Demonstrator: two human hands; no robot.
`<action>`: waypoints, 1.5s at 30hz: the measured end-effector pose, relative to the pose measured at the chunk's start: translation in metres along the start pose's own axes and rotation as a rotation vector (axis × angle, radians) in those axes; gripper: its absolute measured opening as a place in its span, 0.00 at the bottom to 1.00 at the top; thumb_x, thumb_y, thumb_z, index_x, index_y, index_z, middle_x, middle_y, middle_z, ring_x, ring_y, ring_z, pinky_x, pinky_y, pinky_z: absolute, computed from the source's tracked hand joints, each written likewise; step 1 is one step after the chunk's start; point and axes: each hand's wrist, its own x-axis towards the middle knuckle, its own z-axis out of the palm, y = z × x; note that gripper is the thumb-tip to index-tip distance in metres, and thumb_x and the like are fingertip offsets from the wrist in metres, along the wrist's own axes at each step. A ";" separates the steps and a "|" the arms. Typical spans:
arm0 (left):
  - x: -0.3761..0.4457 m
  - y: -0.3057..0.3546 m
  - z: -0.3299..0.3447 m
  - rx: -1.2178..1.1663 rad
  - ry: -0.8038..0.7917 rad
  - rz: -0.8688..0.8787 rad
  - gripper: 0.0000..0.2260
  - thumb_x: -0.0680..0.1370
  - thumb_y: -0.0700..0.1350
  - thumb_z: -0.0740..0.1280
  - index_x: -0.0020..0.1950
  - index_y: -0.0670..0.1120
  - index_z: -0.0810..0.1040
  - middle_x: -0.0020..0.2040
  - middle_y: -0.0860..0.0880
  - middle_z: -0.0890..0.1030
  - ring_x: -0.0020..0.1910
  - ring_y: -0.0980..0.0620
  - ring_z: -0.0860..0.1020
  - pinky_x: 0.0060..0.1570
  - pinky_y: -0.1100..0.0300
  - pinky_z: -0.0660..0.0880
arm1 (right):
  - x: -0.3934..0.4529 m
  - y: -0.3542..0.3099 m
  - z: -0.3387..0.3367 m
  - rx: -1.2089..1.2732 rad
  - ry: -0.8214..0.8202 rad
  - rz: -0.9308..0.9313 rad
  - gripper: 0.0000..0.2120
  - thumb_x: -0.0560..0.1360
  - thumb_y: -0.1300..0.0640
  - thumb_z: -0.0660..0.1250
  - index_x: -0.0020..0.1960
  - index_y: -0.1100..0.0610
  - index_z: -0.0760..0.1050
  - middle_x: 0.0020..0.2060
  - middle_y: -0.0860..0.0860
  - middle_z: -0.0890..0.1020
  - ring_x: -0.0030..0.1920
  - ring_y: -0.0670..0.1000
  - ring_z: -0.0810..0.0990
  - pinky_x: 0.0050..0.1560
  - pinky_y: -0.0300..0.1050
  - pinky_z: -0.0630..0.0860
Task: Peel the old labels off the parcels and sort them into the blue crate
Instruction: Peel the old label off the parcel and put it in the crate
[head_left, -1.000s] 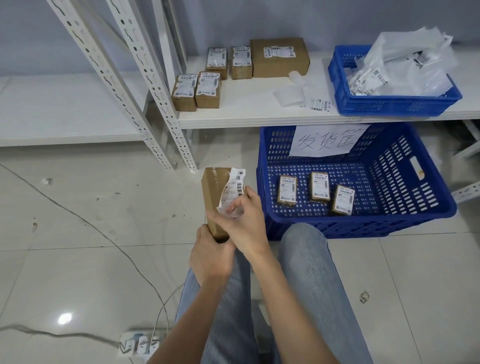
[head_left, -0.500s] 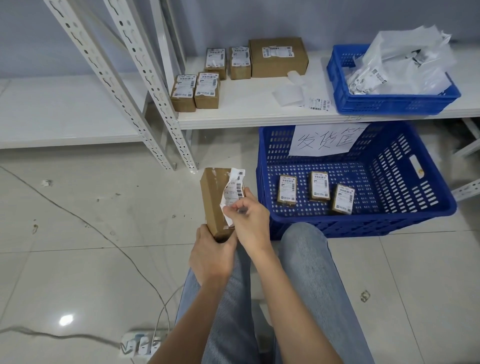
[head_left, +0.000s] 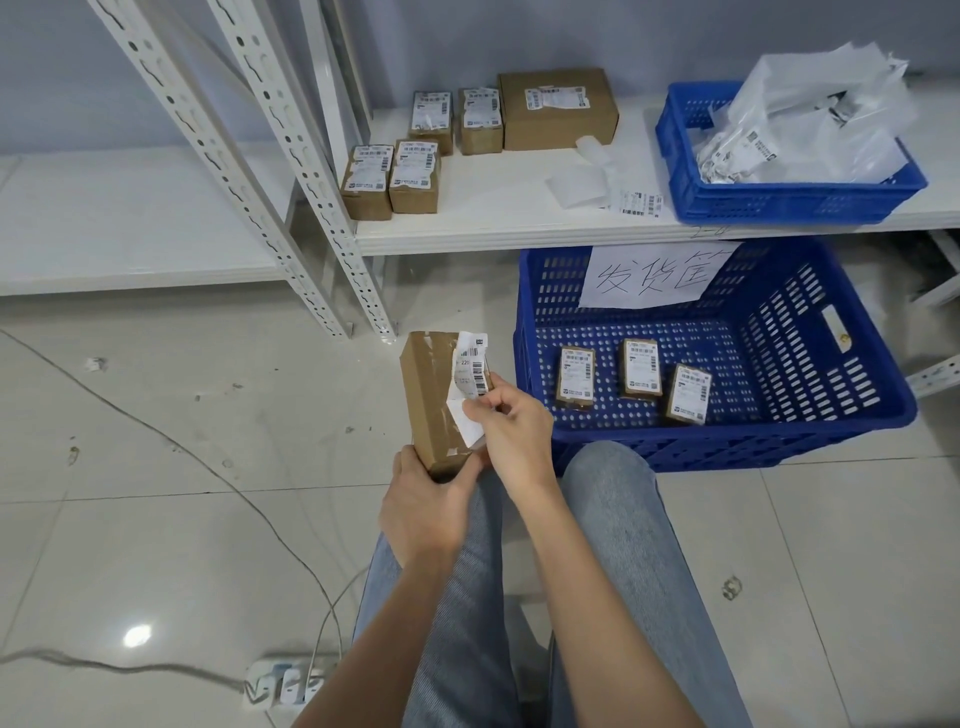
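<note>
The left hand grips the near end of a tall brown cardboard parcel, holding it upright above the person's blue-jeaned knees, while the right hand pinches a white barcode label that curls partly free of the parcel's right face. Just to the right, on the tiled floor, the large blue perforated plastic crate holds three small labelled brown boxes, and further labelled boxes stand on the white shelf at the far side.

Single head view, looking forward-down, close over lap.
</note>
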 end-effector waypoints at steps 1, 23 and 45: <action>0.000 0.001 0.000 -0.008 -0.001 -0.003 0.24 0.68 0.68 0.68 0.49 0.49 0.73 0.41 0.55 0.78 0.39 0.56 0.77 0.35 0.66 0.63 | 0.000 -0.003 -0.002 0.011 0.009 0.014 0.11 0.73 0.65 0.69 0.34 0.61 0.73 0.64 0.50 0.78 0.61 0.48 0.79 0.49 0.35 0.76; 0.000 0.000 0.000 0.030 0.010 -0.008 0.23 0.69 0.67 0.67 0.49 0.48 0.73 0.43 0.54 0.79 0.42 0.52 0.78 0.42 0.59 0.67 | -0.004 0.004 -0.005 -0.144 -0.044 0.041 0.05 0.70 0.59 0.71 0.39 0.61 0.80 0.40 0.49 0.83 0.41 0.52 0.82 0.39 0.49 0.78; 0.000 0.001 -0.002 -0.030 -0.006 -0.031 0.26 0.66 0.69 0.68 0.48 0.49 0.73 0.40 0.55 0.80 0.38 0.58 0.77 0.36 0.67 0.65 | 0.006 -0.001 -0.015 -0.013 -0.035 0.168 0.07 0.73 0.58 0.70 0.42 0.63 0.81 0.35 0.54 0.81 0.36 0.49 0.77 0.40 0.45 0.73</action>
